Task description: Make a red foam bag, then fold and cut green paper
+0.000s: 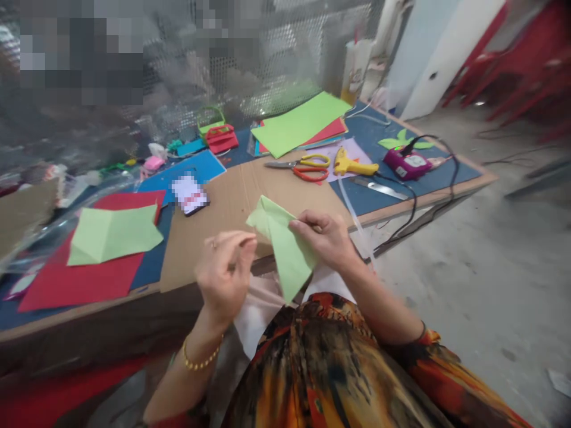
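Observation:
My right hand pinches a folded light green sheet of paper by its right edge, over the front edge of the table. One corner of the paper points down toward my lap. To the left of it, and apart from it, my left hand is closed, thumb and fingertips pressed together; whether anything small is between them cannot be made out. Beneath the paper lies a brown cardboard sheet. Another creased light green piece of paper rests on a red sheet at the left.
Scissors, a yellow glue gun and a metal ruler lie behind and right. A purple box with black cables sits at the right edge. Coloured sheets, a red paper bag and a phone stand farther back.

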`<control>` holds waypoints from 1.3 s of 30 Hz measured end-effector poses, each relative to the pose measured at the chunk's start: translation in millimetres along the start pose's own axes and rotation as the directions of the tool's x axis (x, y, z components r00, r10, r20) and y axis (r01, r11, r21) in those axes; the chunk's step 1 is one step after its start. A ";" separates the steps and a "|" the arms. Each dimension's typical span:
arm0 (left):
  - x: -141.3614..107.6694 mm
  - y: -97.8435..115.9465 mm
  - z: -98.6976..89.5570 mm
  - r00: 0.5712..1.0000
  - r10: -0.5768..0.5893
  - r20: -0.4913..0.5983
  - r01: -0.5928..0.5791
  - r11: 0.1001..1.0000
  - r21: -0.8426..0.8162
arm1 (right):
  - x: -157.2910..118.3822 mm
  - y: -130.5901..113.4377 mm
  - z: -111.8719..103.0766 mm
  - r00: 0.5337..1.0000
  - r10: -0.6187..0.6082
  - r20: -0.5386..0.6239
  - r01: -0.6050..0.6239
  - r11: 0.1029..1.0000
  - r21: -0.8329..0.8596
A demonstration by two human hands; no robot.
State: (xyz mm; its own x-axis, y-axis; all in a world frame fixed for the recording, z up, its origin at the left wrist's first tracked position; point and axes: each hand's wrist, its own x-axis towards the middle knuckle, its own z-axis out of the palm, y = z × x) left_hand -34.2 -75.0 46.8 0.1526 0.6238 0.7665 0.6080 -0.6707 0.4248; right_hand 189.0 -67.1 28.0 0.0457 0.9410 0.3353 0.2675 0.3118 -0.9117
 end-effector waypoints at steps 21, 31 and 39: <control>30.0 -77.5 30.8 0.923 0.355 0.148 -0.375 0.915 0.151 | -14.3 13.0 -46.6 0.973 -0.087 -0.215 0.049 0.983 -0.177; 32.7 -128.7 25.1 0.809 0.209 0.550 -0.228 0.973 -0.034 | 0.4 77.5 -143.7 0.889 -0.221 -0.400 -0.258 0.480 -0.839; 33.7 -127.5 2.7 0.775 0.154 0.612 -0.120 0.988 -0.097 | 6.3 78.6 -129.0 0.925 -0.072 -0.372 -0.337 0.291 -0.895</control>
State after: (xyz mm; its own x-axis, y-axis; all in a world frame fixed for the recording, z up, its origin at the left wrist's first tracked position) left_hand -104.5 32.6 17.2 0.6892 0.6258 0.3652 0.5067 -0.7766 0.3744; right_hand 334.5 -53.6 -10.9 0.3812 0.7997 0.4639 0.9241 -0.3445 -0.1654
